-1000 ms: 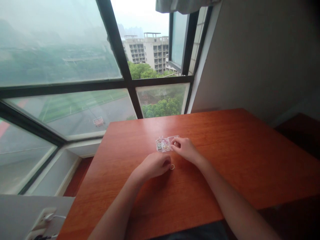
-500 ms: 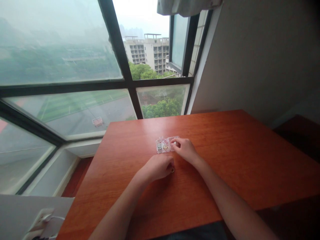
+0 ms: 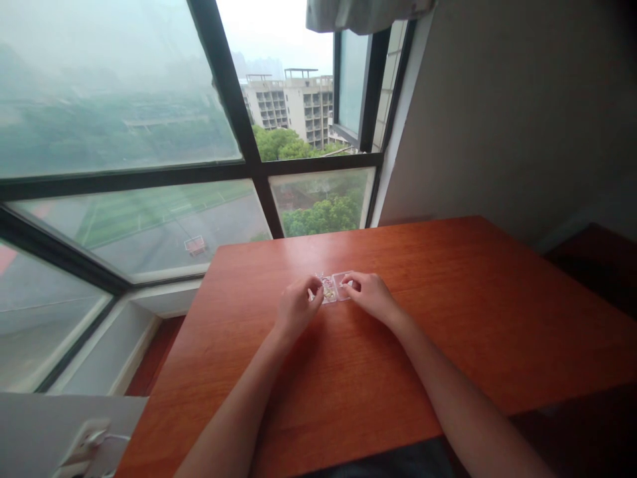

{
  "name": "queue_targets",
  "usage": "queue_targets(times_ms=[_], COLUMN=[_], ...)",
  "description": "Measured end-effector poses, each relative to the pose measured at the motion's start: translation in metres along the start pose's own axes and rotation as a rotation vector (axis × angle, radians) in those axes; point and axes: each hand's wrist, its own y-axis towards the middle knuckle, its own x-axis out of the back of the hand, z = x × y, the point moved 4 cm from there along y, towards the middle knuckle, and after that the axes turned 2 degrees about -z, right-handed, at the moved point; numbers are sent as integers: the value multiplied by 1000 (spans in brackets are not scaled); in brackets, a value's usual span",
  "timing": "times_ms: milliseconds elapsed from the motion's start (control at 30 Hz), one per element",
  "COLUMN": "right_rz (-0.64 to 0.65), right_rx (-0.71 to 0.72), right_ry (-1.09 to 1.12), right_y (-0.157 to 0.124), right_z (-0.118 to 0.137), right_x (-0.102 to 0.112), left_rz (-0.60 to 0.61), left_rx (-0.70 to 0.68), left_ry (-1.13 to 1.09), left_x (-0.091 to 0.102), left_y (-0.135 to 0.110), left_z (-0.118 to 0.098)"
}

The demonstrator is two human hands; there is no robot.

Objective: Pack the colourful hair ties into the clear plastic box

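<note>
A small clear plastic box [image 3: 328,299] lies on the table, its compartments holding several small ring-like pieces. Its clear lid [image 3: 340,294] is folded open to the right. My left hand [image 3: 297,304] is over the box's left side, thumb and fingers curled together and hiding part of the compartments. What its fingertips hold, if anything, is too small to make out. My right hand [image 3: 369,293] reaches in from the right, thumb and forefinger closed at the lid and covering its right part.
The reddish-brown wooden table [image 3: 478,299] extends around the box. Dark-framed windows [image 3: 259,172] stand beyond its far and left edges, with a grey wall [image 3: 497,113] on the right. A wall socket with a plug [image 3: 89,441] is at lower left.
My left hand has moved up and left from the table in front of the box to its left side. The small ring by its fingertips no longer shows. My right hand stays at the lid.
</note>
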Motion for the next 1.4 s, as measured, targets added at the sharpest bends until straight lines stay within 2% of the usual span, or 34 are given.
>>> queue_targets(times_ms=[267,433,533,667,800,900,1200,1400], right_rz=[7,-19,-47,-4,97,136,4,18], right_rx=[3,5,62,173,176,211,206,309], right_ry=[-15,0,-12,-41,-95,-113,78,152], right_y=[0,2,5,4,-2,-3,4,-1], right_z=[-1,-7,-12,-16,-19,-18,-21,-1], right_x=[0,1,5,4,-5,-10,2,-8], left_rz=[2,-50,-43,43,132,139,158,174], left_rx=[-33,-28,-8,19,-84,-116,-103,-143], left_ry=[22,40,8,-35,26,79,53,25], left_x=[4,18,21,15,6,4,4,-2], left_y=[0,4,6,7,5,4,2,-3], left_z=[2,15,26,38,39,40,37,29])
